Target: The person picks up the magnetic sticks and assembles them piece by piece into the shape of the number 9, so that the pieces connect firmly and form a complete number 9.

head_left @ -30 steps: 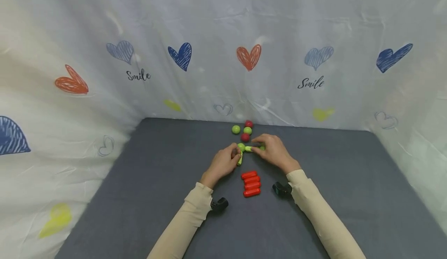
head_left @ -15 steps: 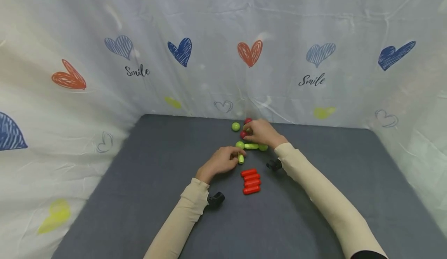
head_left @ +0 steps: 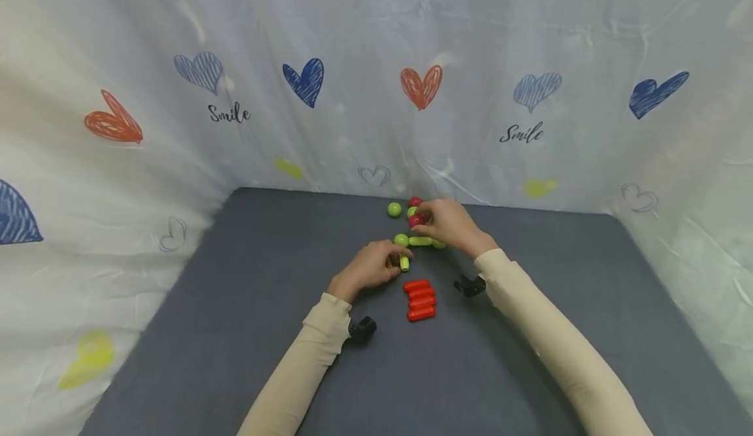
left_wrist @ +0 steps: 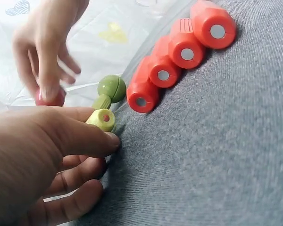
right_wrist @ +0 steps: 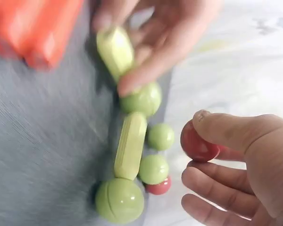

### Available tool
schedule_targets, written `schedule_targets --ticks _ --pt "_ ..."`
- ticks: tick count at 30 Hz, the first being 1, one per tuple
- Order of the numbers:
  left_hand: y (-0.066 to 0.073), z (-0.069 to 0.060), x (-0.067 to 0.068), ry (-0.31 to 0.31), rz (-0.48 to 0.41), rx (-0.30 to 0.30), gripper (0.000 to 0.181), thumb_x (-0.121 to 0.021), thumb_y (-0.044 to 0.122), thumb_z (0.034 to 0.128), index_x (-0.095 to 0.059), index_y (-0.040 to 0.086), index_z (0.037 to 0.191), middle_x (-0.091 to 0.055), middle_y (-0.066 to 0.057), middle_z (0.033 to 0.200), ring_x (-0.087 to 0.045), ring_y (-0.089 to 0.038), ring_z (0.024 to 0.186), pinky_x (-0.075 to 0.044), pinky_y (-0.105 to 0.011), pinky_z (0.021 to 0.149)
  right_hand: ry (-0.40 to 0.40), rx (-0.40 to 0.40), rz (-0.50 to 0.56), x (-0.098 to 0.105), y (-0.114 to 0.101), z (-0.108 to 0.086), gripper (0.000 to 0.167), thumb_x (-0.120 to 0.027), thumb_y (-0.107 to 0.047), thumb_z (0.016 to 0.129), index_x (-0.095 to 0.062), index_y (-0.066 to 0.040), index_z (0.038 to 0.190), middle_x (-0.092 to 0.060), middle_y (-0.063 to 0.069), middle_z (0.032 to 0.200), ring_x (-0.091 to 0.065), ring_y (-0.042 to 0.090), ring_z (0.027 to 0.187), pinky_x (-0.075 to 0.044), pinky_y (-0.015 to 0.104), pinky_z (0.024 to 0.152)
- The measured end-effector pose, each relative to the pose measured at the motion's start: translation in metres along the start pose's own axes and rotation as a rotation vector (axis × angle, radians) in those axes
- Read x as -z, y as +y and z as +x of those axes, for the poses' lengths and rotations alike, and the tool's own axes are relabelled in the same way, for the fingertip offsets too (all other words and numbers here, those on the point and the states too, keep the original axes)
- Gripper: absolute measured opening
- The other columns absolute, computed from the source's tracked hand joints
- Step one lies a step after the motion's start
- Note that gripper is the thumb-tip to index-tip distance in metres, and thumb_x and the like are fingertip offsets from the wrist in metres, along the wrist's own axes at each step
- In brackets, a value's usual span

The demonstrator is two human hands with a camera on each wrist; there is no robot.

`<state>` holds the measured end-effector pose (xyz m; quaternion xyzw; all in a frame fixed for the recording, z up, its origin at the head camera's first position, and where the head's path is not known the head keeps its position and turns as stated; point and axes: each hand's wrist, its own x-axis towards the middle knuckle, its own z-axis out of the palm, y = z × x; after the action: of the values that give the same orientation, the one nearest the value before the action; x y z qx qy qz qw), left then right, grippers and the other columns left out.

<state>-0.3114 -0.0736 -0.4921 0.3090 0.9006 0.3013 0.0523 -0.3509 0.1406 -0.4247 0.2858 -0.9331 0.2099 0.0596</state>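
My right hand pinches a red ball between thumb and fingers, above the back of the table. My left hand holds a yellow-green stick between thumb and index finger, the stick's near end showing a round socket. That stick meets a green ball, which the left index finger touches or nearly touches. From this ball a second yellow-green stick runs right to another green ball, forming a bent chain on the table.
Several red sticks with metal disc ends lie side by side nearer the front. Behind the chain are two loose green balls, one further left, and another red ball. A heart-printed curtain hangs along the table's back edge.
My right hand has left the chain's right-hand stick, reached back to the loose balls and taken hold of the nearer red one. My left hand stays at the chain's near stick.
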Motion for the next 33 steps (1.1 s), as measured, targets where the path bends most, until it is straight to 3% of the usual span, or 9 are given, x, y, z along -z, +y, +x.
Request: schedule_targets --ticks 5,11,21,33 --pt "-0.003 0.001 0.004 0.045 0.093 -0.017 0.032 -0.073 0.01 0.091 -0.072 0.019 0.122 -0.062 0.004 0.092 -0.057 -0.011 0.079 -0.049 -0.03 0.071 0.04 -0.022 0.048 0.004 -0.012 -0.032 0.025 -0.084 -0.026 0.083 -0.076 -0.008 0.1 -0.073 0.002 0.085 -0.065 0.014 0.071 -0.054 0.037 0.065" --pt "-0.007 -0.004 0.007 0.085 0.143 -0.006 0.031 -0.071 0.011 0.0934 -0.072 0.022 0.122 -0.061 0.003 0.094 -0.056 -0.012 0.081 -0.048 -0.031 0.072 0.03 -0.007 0.101 -0.015 -0.028 -0.055 0.025 -0.084 -0.026 0.083 -0.075 -0.008 0.097 -0.072 0.0 0.082 -0.065 0.007 0.069 -0.054 0.031 0.065" --pt "-0.008 -0.003 0.005 0.121 0.129 -0.051 0.03 -0.07 0.01 0.0947 -0.073 0.022 0.122 -0.061 0.004 0.092 -0.056 -0.011 0.08 -0.048 -0.03 0.071 0.019 -0.041 0.074 -0.041 -0.045 -0.066 0.022 -0.084 -0.03 0.082 -0.074 -0.013 0.092 -0.069 -0.005 0.077 -0.058 0.002 0.061 -0.05 0.029 0.059" --pt "-0.004 0.0 0.002 0.111 0.104 -0.07 0.032 -0.067 0.007 0.0941 -0.073 0.022 0.121 -0.063 0.004 0.092 -0.057 -0.01 0.078 -0.048 -0.029 0.069 0.057 -0.046 0.027 -0.051 -0.051 -0.069 0.025 -0.084 -0.033 0.082 -0.075 -0.012 0.093 -0.069 -0.004 0.076 -0.057 0.003 0.059 -0.049 0.029 0.056"
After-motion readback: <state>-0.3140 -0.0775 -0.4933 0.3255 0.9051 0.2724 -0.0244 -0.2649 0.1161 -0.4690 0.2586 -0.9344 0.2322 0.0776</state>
